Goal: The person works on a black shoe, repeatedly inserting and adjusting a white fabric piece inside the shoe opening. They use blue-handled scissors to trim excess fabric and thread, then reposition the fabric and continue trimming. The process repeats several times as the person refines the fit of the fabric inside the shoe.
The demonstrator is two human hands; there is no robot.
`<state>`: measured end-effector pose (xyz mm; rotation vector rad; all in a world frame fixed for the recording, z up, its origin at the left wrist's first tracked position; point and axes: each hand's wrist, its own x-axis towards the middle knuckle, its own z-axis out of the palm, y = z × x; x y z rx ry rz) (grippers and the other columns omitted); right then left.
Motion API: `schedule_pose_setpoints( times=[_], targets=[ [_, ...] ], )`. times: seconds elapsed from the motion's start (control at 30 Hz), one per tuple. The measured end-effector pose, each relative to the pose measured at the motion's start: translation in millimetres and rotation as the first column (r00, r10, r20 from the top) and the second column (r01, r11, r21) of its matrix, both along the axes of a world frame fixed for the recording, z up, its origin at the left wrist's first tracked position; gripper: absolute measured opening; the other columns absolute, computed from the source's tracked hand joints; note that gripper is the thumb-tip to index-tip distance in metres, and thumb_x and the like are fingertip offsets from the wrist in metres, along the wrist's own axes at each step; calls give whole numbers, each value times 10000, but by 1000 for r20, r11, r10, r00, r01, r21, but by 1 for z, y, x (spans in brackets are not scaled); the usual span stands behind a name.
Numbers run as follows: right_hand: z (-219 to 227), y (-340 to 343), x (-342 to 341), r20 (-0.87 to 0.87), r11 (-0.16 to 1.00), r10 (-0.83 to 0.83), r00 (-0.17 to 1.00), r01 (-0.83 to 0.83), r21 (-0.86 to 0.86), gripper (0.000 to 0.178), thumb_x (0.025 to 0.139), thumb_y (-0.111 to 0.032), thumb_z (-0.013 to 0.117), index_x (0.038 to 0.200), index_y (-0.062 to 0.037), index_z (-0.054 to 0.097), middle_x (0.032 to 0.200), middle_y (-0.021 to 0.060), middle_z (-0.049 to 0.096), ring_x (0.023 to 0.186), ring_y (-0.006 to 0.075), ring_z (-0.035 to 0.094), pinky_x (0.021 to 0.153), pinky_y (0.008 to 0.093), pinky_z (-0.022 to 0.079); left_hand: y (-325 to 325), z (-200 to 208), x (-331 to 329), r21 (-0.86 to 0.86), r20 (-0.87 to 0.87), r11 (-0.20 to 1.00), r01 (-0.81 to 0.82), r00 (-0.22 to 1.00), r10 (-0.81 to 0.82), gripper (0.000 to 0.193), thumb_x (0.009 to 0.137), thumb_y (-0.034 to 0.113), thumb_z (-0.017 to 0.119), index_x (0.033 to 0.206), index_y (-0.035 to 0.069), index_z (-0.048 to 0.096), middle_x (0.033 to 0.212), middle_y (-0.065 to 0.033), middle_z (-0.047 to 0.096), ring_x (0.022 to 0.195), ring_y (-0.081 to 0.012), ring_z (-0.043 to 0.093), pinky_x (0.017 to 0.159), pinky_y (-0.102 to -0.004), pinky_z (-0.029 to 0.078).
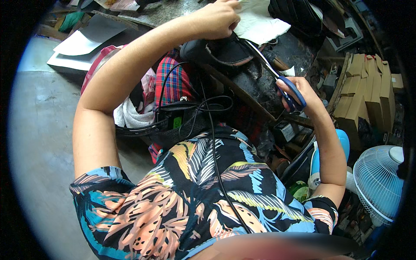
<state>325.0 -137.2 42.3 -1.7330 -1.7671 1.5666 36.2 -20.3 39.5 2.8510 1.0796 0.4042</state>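
Observation:
My right hand (297, 93) grips a pair of scissors (290, 92) by the dark blue handles. Their long metal blades point up and left, the tips lying by the near edge of a white cloth (262, 21). At the top, my left hand (219, 19) is closed at the cloth's left edge; its fingertips are partly hidden or out of the picture. Below the cloth and my left hand lies a black item (223, 52), perhaps a shoe piece, on a dark, worn work surface (294, 50).
A plaid cloth (173, 80) and black mesh bag with cables (182, 119) are near my lap. White sheets (86, 39) lie at the left. Brown cardboard boxes (366, 91) and a fan with a white guard (379, 184) stand at the right. A black cable (213, 143) crosses my shirt.

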Motion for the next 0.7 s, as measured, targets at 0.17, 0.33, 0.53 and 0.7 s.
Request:
schedule_pose_setpoints(
  times=[0.17,0.33,0.53,0.7],
  targets=[
    [4,2,-4,-102,993,4,995,-16,-116,553,936,-562,557,804,-27,602,560,24,575,434,97,544,396,220,372,-16,-12,3,81,-23,997,4,1000,-2,155,639,188,712,763,96,699,994,-106,601,1056,-321,518,861,-429,483],
    [-2,-11,-14,-158,964,-109,981,66,-256,560,945,-592,515,814,-52,586,599,13,556,479,99,537,469,217,419,-23,-30,18,172,18,980,-103,995,102,141,641,184,702,723,73,671,935,-106,607,1033,-315,526,824,-472,452],
    [-4,-22,-23,-260,969,-139,956,77,-234,597,947,-622,479,824,-49,596,555,18,567,464,93,537,466,207,405,-14,-43,22,151,46,979,-137,990,132,87,662,142,667,671,56,654,812,-119,618,963,-335,547,803,-461,459],
    [-6,-20,-31,-274,959,-174,946,100,-265,607,945,-629,487,831,-45,606,559,21,575,454,89,530,470,204,416,-13,-39,17,89,91,993,-79,993,71,92,682,139,660,671,48,652,840,-124,624,969,-337,549,811,-468,457]
  ],
)
